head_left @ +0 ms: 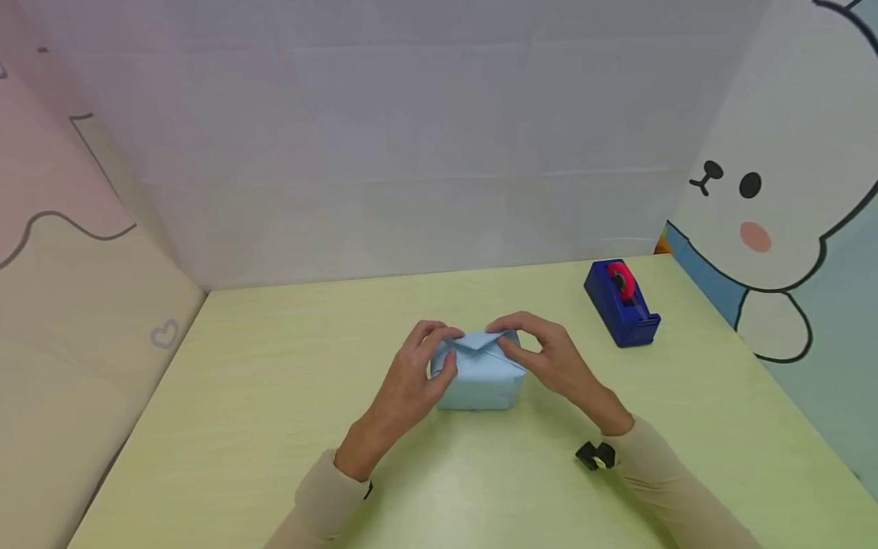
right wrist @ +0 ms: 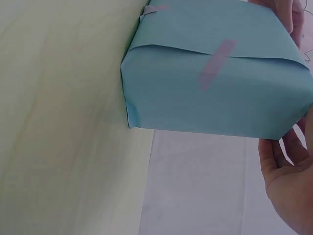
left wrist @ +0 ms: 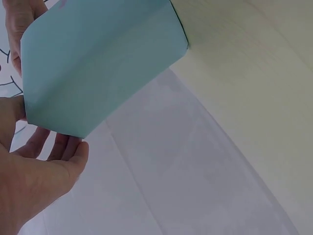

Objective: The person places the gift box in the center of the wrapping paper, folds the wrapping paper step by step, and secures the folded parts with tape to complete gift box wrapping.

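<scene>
A small box wrapped in light blue paper [head_left: 482,387] stands on the table between both hands, a pointed paper flap [head_left: 479,340] folded across its top. My left hand [head_left: 414,370] grips the box's upper left edge, with the index finger on the folded paper and the thumb bent toward it. On the other side, my right hand [head_left: 549,354] pinches the upper right edge between thumb and index finger. A strip of pink tape [right wrist: 216,64] crosses the paper seam in the right wrist view. The left wrist view shows a plain blue side [left wrist: 98,63] of the box.
A blue tape dispenser [head_left: 623,305] with a red-pink roll stands at the back right of the pale yellow-green table [head_left: 274,396]. Behind the table rises a whitish sheet wall [head_left: 411,152]. Cartoon-printed panels [head_left: 789,175] flank it. A small black device [head_left: 595,455] sits by the right cuff.
</scene>
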Action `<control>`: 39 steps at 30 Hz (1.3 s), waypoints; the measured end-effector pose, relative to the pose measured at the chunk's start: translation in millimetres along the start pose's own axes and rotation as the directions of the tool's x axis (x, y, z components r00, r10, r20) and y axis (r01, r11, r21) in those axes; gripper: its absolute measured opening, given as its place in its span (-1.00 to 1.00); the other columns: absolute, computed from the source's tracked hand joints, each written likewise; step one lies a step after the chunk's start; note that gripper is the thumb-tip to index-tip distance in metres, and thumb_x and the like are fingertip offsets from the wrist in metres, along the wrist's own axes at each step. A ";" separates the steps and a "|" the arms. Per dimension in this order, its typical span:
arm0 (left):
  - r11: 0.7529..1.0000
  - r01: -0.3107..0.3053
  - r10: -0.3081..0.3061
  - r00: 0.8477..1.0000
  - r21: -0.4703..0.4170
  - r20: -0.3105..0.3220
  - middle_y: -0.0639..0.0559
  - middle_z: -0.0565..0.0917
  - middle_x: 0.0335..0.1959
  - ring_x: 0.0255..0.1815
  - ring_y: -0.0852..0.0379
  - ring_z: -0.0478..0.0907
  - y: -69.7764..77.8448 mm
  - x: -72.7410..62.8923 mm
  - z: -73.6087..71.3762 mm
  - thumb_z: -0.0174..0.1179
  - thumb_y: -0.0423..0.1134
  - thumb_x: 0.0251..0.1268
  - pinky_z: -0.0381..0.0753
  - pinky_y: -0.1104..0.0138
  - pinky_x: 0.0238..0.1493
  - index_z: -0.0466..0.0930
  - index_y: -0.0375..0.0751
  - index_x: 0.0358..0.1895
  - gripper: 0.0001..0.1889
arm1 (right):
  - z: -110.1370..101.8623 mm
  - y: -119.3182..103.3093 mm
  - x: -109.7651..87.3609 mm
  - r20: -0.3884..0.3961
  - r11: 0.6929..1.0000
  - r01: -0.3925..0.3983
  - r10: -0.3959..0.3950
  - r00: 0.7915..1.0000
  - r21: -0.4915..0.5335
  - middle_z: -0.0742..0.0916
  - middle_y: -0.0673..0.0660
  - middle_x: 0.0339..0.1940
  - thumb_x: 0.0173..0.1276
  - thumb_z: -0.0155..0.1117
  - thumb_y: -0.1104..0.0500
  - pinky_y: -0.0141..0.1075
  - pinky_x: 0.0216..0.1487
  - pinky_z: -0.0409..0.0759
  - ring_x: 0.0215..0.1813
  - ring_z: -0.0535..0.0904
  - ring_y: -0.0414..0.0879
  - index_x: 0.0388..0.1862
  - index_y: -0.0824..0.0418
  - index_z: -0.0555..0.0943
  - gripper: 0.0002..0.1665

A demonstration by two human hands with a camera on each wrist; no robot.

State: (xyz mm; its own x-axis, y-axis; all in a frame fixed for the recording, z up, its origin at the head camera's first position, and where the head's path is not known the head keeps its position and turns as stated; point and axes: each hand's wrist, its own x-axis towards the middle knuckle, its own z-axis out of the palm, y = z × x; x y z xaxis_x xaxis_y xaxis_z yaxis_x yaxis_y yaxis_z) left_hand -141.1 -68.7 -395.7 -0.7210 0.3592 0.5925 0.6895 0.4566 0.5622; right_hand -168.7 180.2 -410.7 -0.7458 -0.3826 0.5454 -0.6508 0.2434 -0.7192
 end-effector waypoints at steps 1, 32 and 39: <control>1.000 -0.012 0.012 1.000 0.003 -0.008 -0.12 0.58 0.00 0.03 -0.01 0.60 -0.1 0.0 0.1 0.23 -0.48 0.36 0.68 0.17 0.02 0.66 -0.29 0.03 -0.77 | 0.0 0.6 0.2 -0.002 1.000 0.021 -0.021 1.000 0.002 0.77 0.07 0.03 0.40 0.30 0.47 -0.34 0.22 0.56 0.11 0.67 -0.06 0.10 0.16 0.71 -0.63; 0.965 -0.239 0.227 0.967 0.107 0.115 -0.16 0.52 0.06 0.11 -0.06 0.50 -13.8 -5.6 -4.8 0.58 -0.21 0.11 0.67 0.24 0.03 0.70 -0.21 0.10 -0.54 | -0.5 6.8 3.0 -0.017 0.981 0.194 -0.194 0.981 -0.006 0.78 0.20 -0.05 0.23 0.29 0.62 -0.43 0.04 0.64 0.06 0.66 0.02 -0.09 0.31 0.80 -0.62; 0.947 -0.281 0.269 0.959 0.156 0.092 -0.18 0.56 0.02 0.07 -0.07 0.55 -13.7 -7.2 -2.9 0.59 -0.20 0.09 0.70 0.28 -0.03 0.75 -0.24 0.08 -0.54 | -4.3 8.8 3.1 0.034 0.967 0.244 -0.242 0.970 -0.078 0.78 0.21 -0.01 0.22 0.30 0.62 -0.44 0.15 0.59 0.09 0.66 0.09 -0.05 0.31 0.79 -0.60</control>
State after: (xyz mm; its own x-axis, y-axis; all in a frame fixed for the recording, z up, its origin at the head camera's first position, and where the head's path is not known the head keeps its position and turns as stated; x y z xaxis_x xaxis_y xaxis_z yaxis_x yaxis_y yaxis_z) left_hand -145.1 -79.9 -406.0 -0.5119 0.5419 0.6666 0.8448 0.4583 0.2762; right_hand -177.3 184.9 -413.5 -0.5604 -0.4605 0.6884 -0.8224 0.2113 -0.5282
